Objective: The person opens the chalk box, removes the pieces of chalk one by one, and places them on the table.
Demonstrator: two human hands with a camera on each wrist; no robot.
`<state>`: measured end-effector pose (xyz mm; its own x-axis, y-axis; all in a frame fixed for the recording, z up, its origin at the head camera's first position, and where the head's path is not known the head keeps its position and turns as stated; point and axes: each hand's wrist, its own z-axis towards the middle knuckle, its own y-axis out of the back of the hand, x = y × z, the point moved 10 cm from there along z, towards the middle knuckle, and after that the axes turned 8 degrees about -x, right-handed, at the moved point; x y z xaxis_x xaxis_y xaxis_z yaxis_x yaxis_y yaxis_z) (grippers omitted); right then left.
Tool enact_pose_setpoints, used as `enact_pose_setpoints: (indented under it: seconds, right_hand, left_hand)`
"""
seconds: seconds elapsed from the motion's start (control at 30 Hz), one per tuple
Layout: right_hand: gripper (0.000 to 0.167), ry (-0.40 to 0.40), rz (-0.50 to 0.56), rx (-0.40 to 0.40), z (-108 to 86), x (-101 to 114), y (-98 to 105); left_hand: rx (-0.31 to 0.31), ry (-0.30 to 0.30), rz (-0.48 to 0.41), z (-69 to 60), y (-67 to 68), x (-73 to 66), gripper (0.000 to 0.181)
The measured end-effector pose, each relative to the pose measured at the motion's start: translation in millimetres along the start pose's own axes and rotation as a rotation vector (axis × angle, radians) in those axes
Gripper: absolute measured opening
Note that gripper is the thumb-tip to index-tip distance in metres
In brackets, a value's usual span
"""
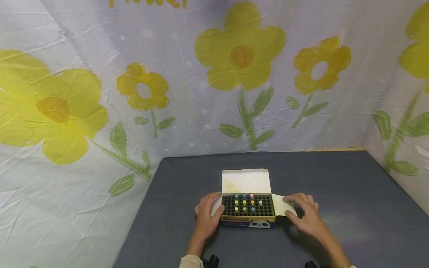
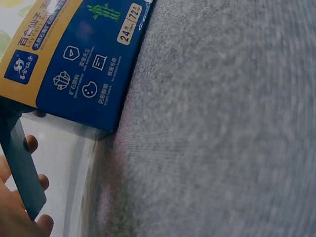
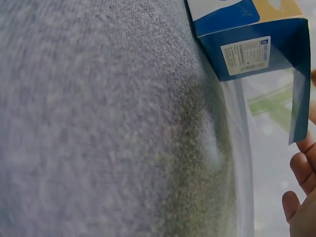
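Note:
An opened chalk box (image 1: 248, 220), blue and yellow with a panda picture, stands on the table. Its black holed insert (image 1: 264, 211) carries several coloured chalk sticks (image 1: 252, 203), with many holes unfilled. At the back the white-lined lid (image 1: 246, 181) is raised. My left hand (image 1: 205, 216) holds the left side flap (image 1: 216, 205), its thumb by the box's front corner; fingertips (image 2: 43, 181) show past the flap's edge in the left wrist view. On the other side, my right hand (image 1: 306, 216) holds the outspread right flap (image 1: 281, 204) between thumb and forefinger.
The dark grey table (image 1: 348, 193) extends around the box on all sides. Behind it and at both sides hangs a pale curtain (image 1: 187, 111) printed with yellow flowers. A white label (image 3: 246, 55) is stuck on the box's right end.

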<state>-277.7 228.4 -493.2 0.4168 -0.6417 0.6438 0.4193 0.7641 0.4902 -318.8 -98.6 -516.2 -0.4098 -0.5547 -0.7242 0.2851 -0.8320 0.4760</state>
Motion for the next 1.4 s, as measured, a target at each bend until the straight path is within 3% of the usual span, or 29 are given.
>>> enact_pose_setpoints:
  seconds: [0.43, 0.7, 1.07, 1.27, 1.4]
  right_hand:
    - [0.036, 0.039, -0.002, 0.016, 8.2, 14, 4]
    - [0.040, 0.071, 0.020, 0.023, 12.5, 25, -3]
    - [0.038, 0.115, 0.044, 0.065, 21.3, 46, -23]
    - [0.038, 0.165, -0.011, 0.086, 27.5, 57, -34]
    - [0.039, 0.195, -0.076, 0.115, 30.4, 62, -42]
  left_hand:
    - [0.095, 0.007, 0.069, 1.5, -16.6, 2.3, 0.048]
    - [0.131, 0.048, 0.008, 0.7, -19.7, 6.8, 0.051]
    - [0.155, 0.083, -0.009, 1.8, -21.6, 12.0, 0.053]
    - [0.186, 0.150, -0.047, -0.1, -24.5, 18.1, 0.056]
    - [0.184, 0.163, -0.054, -1.4, -24.7, 19.3, 0.056]
